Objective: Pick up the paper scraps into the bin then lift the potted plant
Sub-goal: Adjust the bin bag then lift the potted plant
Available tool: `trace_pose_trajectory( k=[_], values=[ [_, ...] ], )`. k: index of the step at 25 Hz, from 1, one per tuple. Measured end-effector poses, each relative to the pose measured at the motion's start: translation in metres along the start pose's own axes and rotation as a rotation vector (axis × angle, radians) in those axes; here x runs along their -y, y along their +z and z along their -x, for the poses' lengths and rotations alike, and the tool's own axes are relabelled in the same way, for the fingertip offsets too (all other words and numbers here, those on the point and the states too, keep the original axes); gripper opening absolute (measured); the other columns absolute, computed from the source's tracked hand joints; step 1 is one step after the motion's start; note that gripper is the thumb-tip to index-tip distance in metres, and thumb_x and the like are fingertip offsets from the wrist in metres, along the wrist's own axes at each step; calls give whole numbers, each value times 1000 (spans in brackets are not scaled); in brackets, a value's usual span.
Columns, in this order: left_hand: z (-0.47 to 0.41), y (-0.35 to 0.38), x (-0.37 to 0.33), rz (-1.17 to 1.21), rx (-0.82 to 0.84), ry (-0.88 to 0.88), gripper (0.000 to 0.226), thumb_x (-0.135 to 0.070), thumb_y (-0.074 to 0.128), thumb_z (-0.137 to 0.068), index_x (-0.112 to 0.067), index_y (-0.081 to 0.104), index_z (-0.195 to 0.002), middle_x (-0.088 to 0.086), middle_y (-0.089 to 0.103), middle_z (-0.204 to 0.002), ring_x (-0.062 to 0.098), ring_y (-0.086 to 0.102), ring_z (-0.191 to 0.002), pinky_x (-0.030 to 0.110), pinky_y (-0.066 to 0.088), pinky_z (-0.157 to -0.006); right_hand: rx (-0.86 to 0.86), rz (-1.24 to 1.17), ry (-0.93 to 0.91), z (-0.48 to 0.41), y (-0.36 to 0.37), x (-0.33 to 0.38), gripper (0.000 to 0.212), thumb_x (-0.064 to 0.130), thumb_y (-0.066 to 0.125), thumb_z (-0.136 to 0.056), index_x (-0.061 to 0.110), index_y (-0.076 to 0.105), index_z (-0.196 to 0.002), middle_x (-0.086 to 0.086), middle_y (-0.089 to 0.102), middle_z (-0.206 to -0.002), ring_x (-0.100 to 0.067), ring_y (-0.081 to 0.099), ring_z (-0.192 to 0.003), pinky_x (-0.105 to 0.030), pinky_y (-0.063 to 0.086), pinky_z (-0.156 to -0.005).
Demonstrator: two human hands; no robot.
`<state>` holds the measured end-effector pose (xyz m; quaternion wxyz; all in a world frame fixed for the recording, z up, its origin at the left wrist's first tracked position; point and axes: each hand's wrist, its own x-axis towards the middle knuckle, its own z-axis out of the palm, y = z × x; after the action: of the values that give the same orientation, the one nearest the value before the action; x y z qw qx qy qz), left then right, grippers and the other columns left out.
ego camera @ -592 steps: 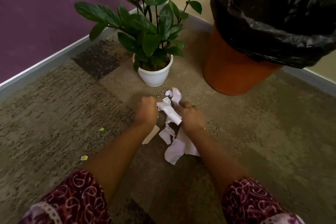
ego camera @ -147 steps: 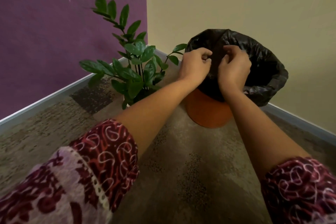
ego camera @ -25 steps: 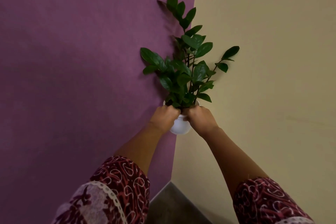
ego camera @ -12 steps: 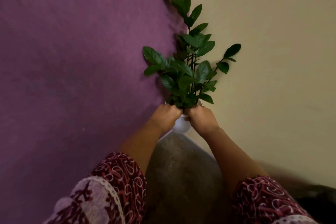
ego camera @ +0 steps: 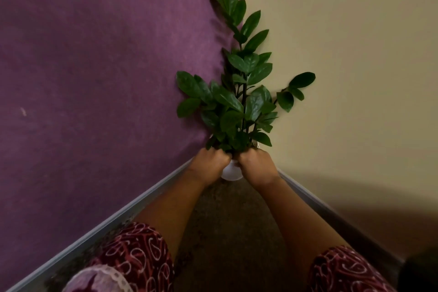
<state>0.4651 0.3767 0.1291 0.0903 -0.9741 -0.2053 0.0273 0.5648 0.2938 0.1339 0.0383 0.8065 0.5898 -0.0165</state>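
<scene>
The potted plant (ego camera: 239, 99) has dark glossy green leaves in a small white pot (ego camera: 231, 171). I hold it up in the air in front of the room corner. My left hand (ego camera: 208, 165) grips the pot's left rim and my right hand (ego camera: 257, 165) grips its right rim, fingers curled over the edge. Most of the pot is hidden behind my hands. No paper scraps are in view. A dark blurred patch (ego camera: 417, 270) at the lower right corner may be the bin's black liner.
A purple wall (ego camera: 106, 78) stands on the left and a beige wall (ego camera: 355, 78) on the right, meeting right behind the plant. Grey skirting (ego camera: 132, 208) runs along both walls. Brown carpet (ego camera: 227, 244) lies below between my arms.
The view has tilted downward, bringing the carpet and skirting into sight. The plant stays gripped in both hands and sits a little lower relative to the corner.
</scene>
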Motion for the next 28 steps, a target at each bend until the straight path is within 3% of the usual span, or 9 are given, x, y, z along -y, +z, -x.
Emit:
trace_pose_trajectory(
  k=[6,7,9,11,15,21,23,25,28],
  values=[
    [-16,15,-1,29,60,-43,34,-5,40,-94,-10,57,-122,11,59,-124,29,56,-115,35,47,-86,41,-80,29,-10,7,-2,32,19,42,-95,6,63,-115,-18,64,-118,-35,59,-109,-36,46,-87],
    [-15,15,0,48,1,-20,29,-3,50,-90,-6,63,-115,14,65,-116,29,62,-107,35,50,-81,43,-85,28,-11,7,-2,33,19,41,-95,5,64,-114,-18,64,-118,-35,59,-109,-37,45,-86],
    [-11,10,2,41,-64,57,22,2,82,-56,-4,76,-76,16,74,-75,28,72,-65,27,57,-50,35,-90,25,-12,8,0,34,20,39,-95,6,64,-116,-18,63,-119,-35,58,-109,-37,45,-86],
    [-7,8,1,17,-133,50,31,-1,91,-28,-10,72,-52,8,67,-49,24,64,-39,22,48,-32,35,-92,27,-11,8,0,35,19,38,-95,7,63,-116,-18,63,-119,-34,58,-110,-37,45,-87],
    [-7,0,0,89,-50,63,23,6,80,-59,0,75,-81,20,72,-77,32,71,-68,30,57,-53,18,-97,47,-8,11,3,35,20,37,-96,9,63,-117,-14,63,-120,-31,57,-111,-35,44,-87],
    [-8,3,9,13,-45,33,29,-9,91,-33,-12,73,-56,6,68,-53,21,67,-45,20,46,-37,-28,-102,36,-16,19,8,32,12,39,-95,7,63,-116,-15,64,-118,-32,59,-108,-37,46,-83],
    [-8,5,9,58,-3,47,21,-6,84,-58,-7,75,-77,14,73,-74,27,72,-66,27,54,-54,-36,-113,64,-17,20,9,31,11,40,-95,7,64,-115,-15,65,-115,-32,61,-105,-37,47,-82],
    [-13,17,8,115,19,-40,28,-7,49,-94,-6,62,-118,17,64,-119,31,62,-109,35,48,-89,-37,-121,82,-16,20,10,30,11,41,-96,6,65,-114,-17,66,-112,-34,62,-102,-37,47,-80],
    [-17,22,7,132,58,-78,34,-14,35,-101,-8,51,-131,15,53,-133,30,51,-123,37,42,-102,-11,-125,106,-15,20,13,29,12,43,-95,3,66,-111,-18,67,-109,-34,63,-100,-34,44,-74]
  ],
)
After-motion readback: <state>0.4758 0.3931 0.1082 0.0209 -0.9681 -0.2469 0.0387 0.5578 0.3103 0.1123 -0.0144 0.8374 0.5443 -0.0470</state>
